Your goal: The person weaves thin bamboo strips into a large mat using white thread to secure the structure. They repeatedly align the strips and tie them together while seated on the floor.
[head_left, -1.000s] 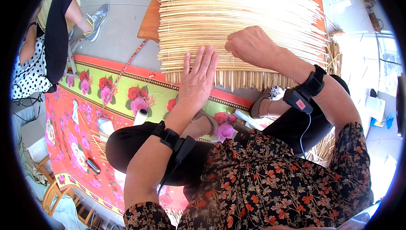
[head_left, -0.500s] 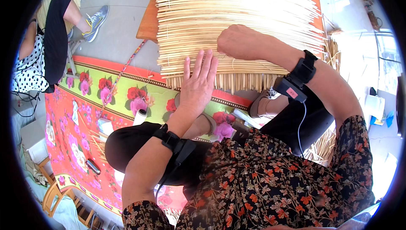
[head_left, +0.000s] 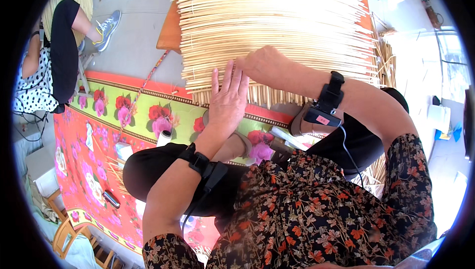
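Observation:
A wide mat of pale straw reeds [head_left: 277,22] lies across a wooden board [head_left: 170,31] in front of me. My left hand [head_left: 226,102] rests flat with fingers spread against the mat's near edge, holding nothing. My right hand [head_left: 260,64] sits just beyond it on the reeds, fingers curled over the near-edge stalks; whether it pinches a stalk is hidden. Both wrists wear black straps with small devices.
A red and green flowered cloth [head_left: 114,120] covers the floor at the left, with a white thread spool [head_left: 164,138] and loose reeds [head_left: 116,175] on it. Another person [head_left: 49,61] sits at the far left. More reed bundles [head_left: 386,61] lie at the right.
My right hand has slid leftward along the mat's near edge until it meets my left hand. My left hand has stayed flat in about the same place.

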Demonstrator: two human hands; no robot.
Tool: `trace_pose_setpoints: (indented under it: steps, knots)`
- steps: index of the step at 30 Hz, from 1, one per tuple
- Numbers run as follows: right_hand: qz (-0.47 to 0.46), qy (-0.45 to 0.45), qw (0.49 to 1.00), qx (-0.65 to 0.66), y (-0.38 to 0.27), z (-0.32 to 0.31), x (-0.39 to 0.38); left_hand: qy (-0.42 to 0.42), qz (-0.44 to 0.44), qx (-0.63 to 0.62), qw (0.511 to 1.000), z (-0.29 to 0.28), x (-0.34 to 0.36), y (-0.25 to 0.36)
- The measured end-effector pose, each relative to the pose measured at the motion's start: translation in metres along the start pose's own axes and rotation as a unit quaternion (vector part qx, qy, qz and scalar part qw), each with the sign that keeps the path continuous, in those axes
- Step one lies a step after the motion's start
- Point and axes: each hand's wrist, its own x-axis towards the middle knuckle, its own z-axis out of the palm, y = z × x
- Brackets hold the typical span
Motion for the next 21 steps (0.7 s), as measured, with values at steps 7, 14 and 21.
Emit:
trace_pose_setpoints:
  steps: [7,14,21]
  knots:
    - [0.034,0.081,0.996,-0.028,-0.002,-0.004,-0.033,-0.022,0.005,0.006,1.0,-0.001,0.006,0.011]
    - [0.149,-0.041,0.808,0.569,-0.072,0.036,-0.169,-0.054,0.012,0.066,0.996,0.002,0.015,0.032]
    - [0.165,0.245,0.955,0.038,-0.036,0.201,-0.114,-0.081,-0.006,0.025,0.996,-0.01,0.025,0.049]
